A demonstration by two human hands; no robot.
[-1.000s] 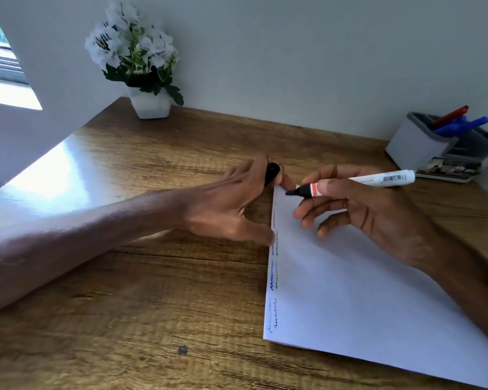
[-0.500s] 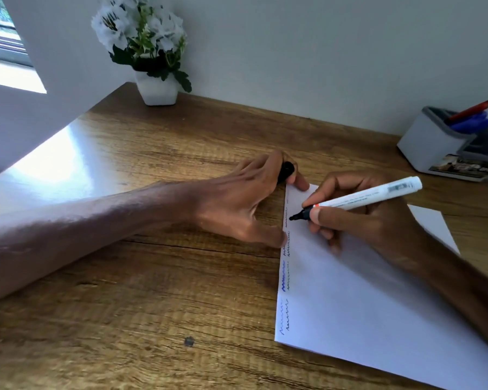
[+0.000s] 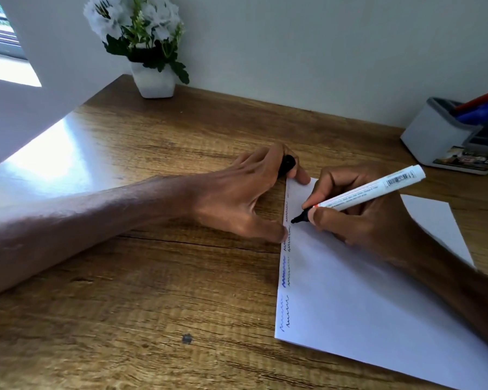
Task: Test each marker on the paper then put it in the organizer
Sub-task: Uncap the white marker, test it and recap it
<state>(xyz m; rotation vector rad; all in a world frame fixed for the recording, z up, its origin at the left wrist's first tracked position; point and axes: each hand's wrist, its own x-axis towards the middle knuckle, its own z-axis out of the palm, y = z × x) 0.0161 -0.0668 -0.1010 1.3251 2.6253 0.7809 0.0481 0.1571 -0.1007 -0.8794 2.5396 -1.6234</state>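
The marker (image 3: pixel 361 194) is sitting pinched in the right hand (image 3: pixel 364 220), its black tip touching the paper (image 3: pixel 364 299) just inside the left edge, beside a column of squiggles. The left hand (image 3: pixel 237 198) is gripping the cap (image 3: pixel 287 164) while pinning that edge to the tabletop (image 3: pixel 124 305). Testing is underway. Next it probably needs recapping, then carrying to the organizer (image 3: pixel 434 136) beyond the paper's far right corner.

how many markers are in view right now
4. A white marker in the right hand, tip at the paper; a red marker and seemingly two blue markers stand in the organizer, far right. Others may be hidden inside.
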